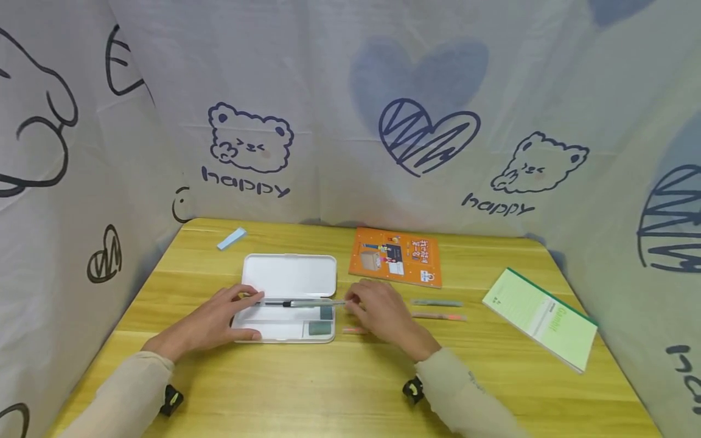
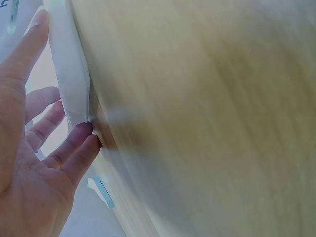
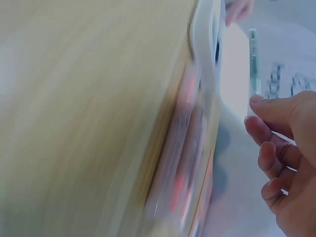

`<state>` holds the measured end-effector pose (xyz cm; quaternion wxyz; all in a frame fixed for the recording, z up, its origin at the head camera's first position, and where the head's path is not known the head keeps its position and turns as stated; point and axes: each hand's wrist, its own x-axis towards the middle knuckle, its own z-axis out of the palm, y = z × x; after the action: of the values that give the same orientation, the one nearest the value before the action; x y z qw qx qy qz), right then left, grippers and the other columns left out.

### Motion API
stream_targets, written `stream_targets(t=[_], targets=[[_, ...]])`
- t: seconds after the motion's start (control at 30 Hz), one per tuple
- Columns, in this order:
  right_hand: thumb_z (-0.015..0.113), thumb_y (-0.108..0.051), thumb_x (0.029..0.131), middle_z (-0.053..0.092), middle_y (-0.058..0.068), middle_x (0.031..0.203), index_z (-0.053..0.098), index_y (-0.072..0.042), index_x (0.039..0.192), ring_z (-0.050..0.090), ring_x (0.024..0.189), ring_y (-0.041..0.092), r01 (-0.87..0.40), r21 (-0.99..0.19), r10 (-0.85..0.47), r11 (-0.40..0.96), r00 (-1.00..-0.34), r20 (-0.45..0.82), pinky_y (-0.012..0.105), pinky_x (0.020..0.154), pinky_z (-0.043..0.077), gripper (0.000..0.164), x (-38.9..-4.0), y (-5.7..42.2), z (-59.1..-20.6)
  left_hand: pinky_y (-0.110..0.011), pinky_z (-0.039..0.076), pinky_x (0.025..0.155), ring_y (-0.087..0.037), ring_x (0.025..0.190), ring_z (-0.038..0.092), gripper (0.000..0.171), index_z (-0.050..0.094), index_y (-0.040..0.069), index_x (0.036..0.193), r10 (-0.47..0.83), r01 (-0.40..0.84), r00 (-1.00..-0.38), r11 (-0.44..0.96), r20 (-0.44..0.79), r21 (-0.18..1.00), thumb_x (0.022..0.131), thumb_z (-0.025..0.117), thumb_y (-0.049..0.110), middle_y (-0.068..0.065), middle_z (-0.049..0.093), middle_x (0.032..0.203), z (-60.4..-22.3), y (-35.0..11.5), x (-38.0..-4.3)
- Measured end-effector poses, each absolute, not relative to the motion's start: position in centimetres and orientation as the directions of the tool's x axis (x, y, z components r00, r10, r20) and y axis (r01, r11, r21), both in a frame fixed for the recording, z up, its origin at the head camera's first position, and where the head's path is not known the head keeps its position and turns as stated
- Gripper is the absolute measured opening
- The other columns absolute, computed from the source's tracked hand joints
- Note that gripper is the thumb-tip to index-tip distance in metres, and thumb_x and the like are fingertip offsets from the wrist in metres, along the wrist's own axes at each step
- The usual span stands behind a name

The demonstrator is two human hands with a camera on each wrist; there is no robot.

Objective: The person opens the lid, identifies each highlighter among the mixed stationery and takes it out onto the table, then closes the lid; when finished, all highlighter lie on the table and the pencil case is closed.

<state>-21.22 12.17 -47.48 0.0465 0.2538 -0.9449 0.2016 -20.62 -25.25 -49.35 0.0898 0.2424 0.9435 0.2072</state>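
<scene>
A white pencil case (image 1: 289, 275) lies with its lid open on the table. At its left end, my left hand (image 1: 213, 319) grips the case, thumb by the front edge and fingers farther back; the left wrist view shows fingertips against the case's edge (image 2: 69, 59). My right hand (image 1: 380, 310) pinches one end of a clear green pen (image 1: 309, 303) between thumb and index finger. The pen is level over the case, its other end near my left fingers. Dark green blocks (image 1: 320, 328) sit in the case's right part.
Right of the case lie a greenish pen (image 1: 436, 303), a pink-tipped pen (image 1: 438, 316) and a pinkish pen end (image 1: 353, 331), partly hidden by my right hand. An orange booklet (image 1: 394, 255), a green notepad (image 1: 542, 319) and a light blue strip (image 1: 232, 238) lie around.
</scene>
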Motion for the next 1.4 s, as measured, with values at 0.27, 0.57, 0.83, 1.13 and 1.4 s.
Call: stream_targets(t=[0.27,0.57,0.83,1.13,1.4], targets=[[0.081,-0.023,0.101,0.075,-0.005,0.094,0.078,-0.015,0.101,0.063,0.081,0.011,-0.452,-0.355,-0.369,0.819,-0.887,0.278,0.032,0.074,0.053,0.008,-20.8,20.4,-47.4,-0.063,0.049,0.114,-0.038,0.142,0.05,0.089,0.052,0.015,0.164,0.496,0.433,-0.867,0.793,-0.041,0.428,0.094,0.078,0.063,-0.011,0.05,0.161,-49.7,-25.5,-20.6],[0.082,-0.017,0.099,0.073,-0.005,0.095,0.078,-0.017,0.101,0.057,0.079,0.006,-0.382,-0.367,-0.296,0.848,-0.916,0.269,0.027,0.068,0.049,0.005,-18.7,28.5,-48.2,-0.062,0.05,0.112,-0.038,0.141,0.051,0.088,0.053,0.015,0.163,0.501,0.445,-0.865,0.786,-0.021,0.429,0.094,0.077,0.064,-0.01,0.051,0.159,-49.7,-25.5,-20.5],[0.083,-0.02,0.098,0.075,-0.007,0.097,0.08,-0.019,0.101,0.061,0.081,0.004,-0.349,-0.352,-0.298,0.869,-0.935,0.193,0.028,0.069,0.052,0.004,-16.8,32.3,-49.7,-0.063,0.049,0.113,-0.038,0.142,0.05,0.088,0.052,0.015,0.164,0.502,0.443,-0.864,0.786,-0.027,0.431,0.095,0.076,0.065,-0.01,0.05,0.16,-49.6,-25.4,-20.5],[0.082,-0.022,0.098,0.075,-0.013,0.099,0.078,-0.021,0.099,0.064,0.084,0.001,-0.37,-0.371,-0.327,0.852,-0.928,0.176,0.028,0.072,0.056,0.005,-15.9,33.9,-50.9,-0.063,0.049,0.113,-0.038,0.141,0.05,0.089,0.052,0.014,0.164,0.504,0.438,-0.863,0.787,-0.041,0.435,0.095,0.076,0.065,-0.011,0.049,0.161,-49.6,-25.4,-20.5],[0.081,-0.023,0.099,0.072,-0.014,0.096,0.078,-0.022,0.102,0.06,0.081,-0.001,-0.355,-0.365,-0.317,0.861,-0.935,0.161,0.027,0.07,0.054,0.005,-15.8,34.2,-51.2,-0.064,0.048,0.113,-0.038,0.142,0.05,0.09,0.051,0.015,0.164,0.502,0.434,-0.863,0.787,-0.046,0.438,0.094,0.077,0.065,-0.011,0.049,0.161,-49.6,-25.3,-20.6]])
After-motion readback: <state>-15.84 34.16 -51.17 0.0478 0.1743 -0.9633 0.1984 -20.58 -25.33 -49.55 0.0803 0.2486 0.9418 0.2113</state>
